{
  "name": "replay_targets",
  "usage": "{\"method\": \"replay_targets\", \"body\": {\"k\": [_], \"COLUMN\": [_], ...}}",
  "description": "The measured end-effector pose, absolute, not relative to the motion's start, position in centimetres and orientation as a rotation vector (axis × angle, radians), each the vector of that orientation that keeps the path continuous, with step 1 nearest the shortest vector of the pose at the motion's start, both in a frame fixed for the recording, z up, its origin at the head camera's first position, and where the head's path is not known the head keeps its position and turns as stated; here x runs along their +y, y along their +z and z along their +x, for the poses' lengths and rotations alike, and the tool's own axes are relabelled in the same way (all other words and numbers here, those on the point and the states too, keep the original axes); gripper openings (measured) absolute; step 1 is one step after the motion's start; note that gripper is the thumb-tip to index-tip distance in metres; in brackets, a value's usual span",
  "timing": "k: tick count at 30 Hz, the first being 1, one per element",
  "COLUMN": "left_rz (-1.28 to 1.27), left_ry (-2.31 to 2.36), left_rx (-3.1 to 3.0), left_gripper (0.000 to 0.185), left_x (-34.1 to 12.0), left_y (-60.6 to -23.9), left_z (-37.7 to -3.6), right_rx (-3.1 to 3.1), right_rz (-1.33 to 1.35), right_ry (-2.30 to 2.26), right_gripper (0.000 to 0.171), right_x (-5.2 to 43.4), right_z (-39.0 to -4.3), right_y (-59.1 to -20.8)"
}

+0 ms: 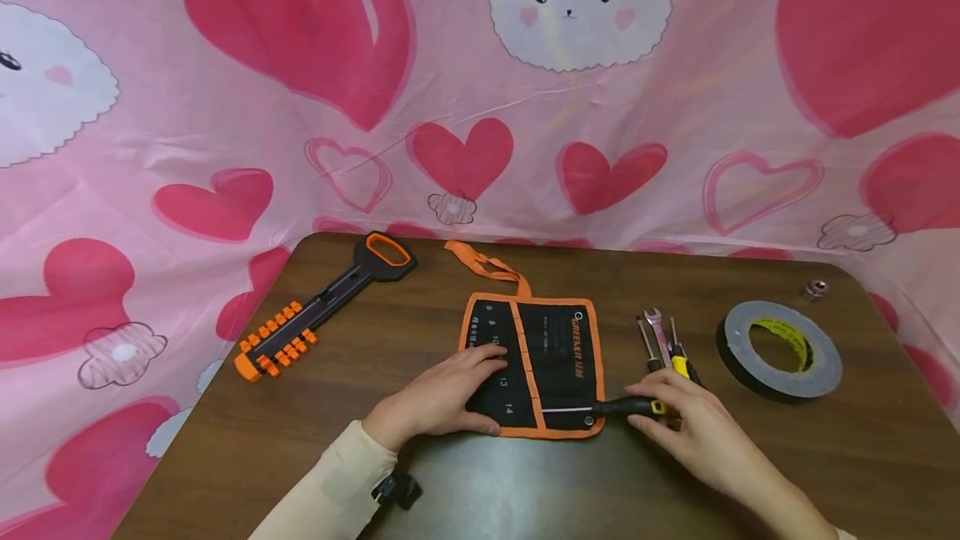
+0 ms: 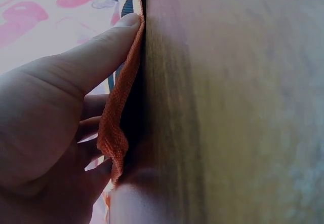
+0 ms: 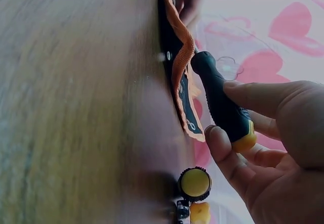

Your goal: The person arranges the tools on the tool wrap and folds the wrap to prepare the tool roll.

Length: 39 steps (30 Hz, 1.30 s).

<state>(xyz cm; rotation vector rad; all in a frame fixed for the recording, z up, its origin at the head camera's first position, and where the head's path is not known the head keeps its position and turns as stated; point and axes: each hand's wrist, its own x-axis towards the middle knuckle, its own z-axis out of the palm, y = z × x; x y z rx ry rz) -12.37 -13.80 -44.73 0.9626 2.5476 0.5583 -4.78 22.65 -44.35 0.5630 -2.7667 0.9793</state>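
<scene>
A black tool pouch (image 1: pixel 551 361) with orange trim lies unrolled on the brown table (image 1: pixel 465 482). My left hand (image 1: pixel 450 394) rests flat on the pouch's left pockets, and its thumb presses the orange hem (image 2: pixel 119 117). My right hand (image 1: pixel 693 423) pinches the black, yellow-capped handle of a screwdriver (image 1: pixel 630 407) whose shaft reaches into the pouch's right edge. In the right wrist view the screwdriver handle (image 3: pixel 223 105) sits between thumb and fingers next to the orange trim (image 3: pixel 182 57).
Beside my right hand lie a small wrench (image 1: pixel 658 336) and more screwdrivers (image 1: pixel 678 357), one with a yellow cap (image 3: pixel 195 182). A black tape roll (image 1: pixel 780 348) and a small socket (image 1: pixel 815 288) sit at the right. An orange-and-black bit holder (image 1: pixel 315 315) lies far left. A pink heart-print cloth (image 1: pixel 480 90) hangs behind.
</scene>
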Motion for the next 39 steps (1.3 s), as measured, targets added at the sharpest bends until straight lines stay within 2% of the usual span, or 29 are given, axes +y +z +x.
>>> {"method": "replay_targets", "body": {"k": [10,24,39], "left_rz": [0.962,0.963,0.948], "left_ry": [0.560,0.579,0.578], "left_rx": [2.546,2.536,2.535], "left_gripper": [0.086,0.086,0.087], "left_x": [-14.0,-14.0,-13.9], "left_y": [-44.8,-44.8,-44.9], "left_z": [-12.4,-12.4,-12.4], "right_rx": [-2.736,-2.864,-2.864], "right_rz": [0.638,0.603,0.650], "right_ry": [1.018,1.038,0.841], "right_gripper": [0.032,0.025,0.025], "right_x": [22.1,21.4,20.3], "right_z": [-5.0,-4.7,-5.0], "right_y": [-44.7,-44.4,-44.4]}}
